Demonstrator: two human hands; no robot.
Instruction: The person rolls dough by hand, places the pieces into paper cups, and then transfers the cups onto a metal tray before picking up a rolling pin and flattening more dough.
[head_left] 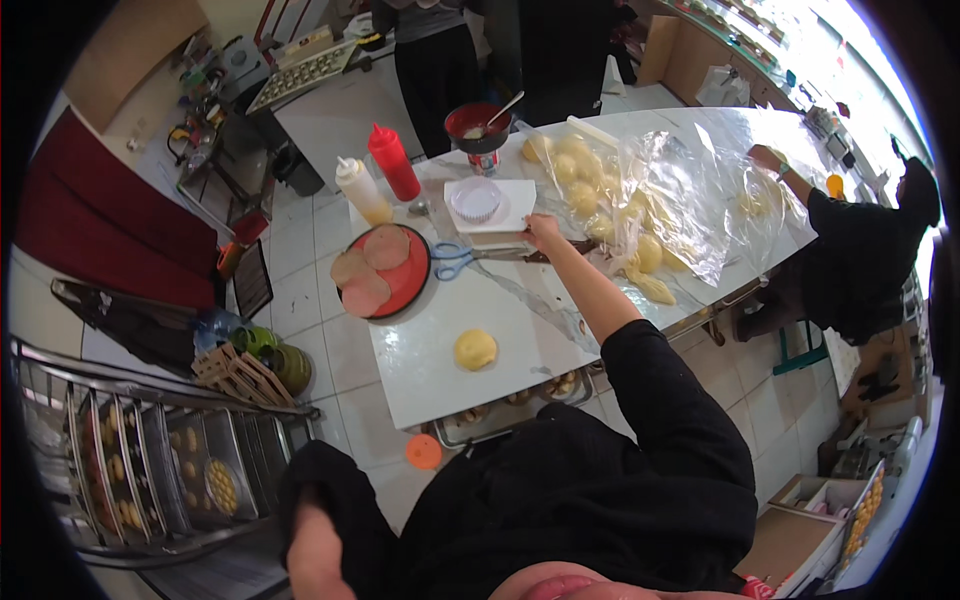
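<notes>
My right hand [543, 232] reaches over the marble table, its fingers closed at the near right corner of a shallow white box [515, 212]. A stack of white paper baking cups [475, 200] sits on that box. Close by lie scissors [453, 262] with light blue handles. A round piece of yellow dough [475, 350] rests near the table's front edge. To its upper left, a red plate [408, 285] with a black rim carries several round pink meat slices [387, 247]. My left forearm hangs at the lower left; its hand is beyond the picture's edge.
Red [394, 163] and white [362, 190] squeeze bottles stand beside a dark bowl [478, 127] with a spoon. Clear plastic sheeting [690, 200] covers several dough balls. A tray rack [150, 470] stands left. One person works at the table's right end; another stands behind it.
</notes>
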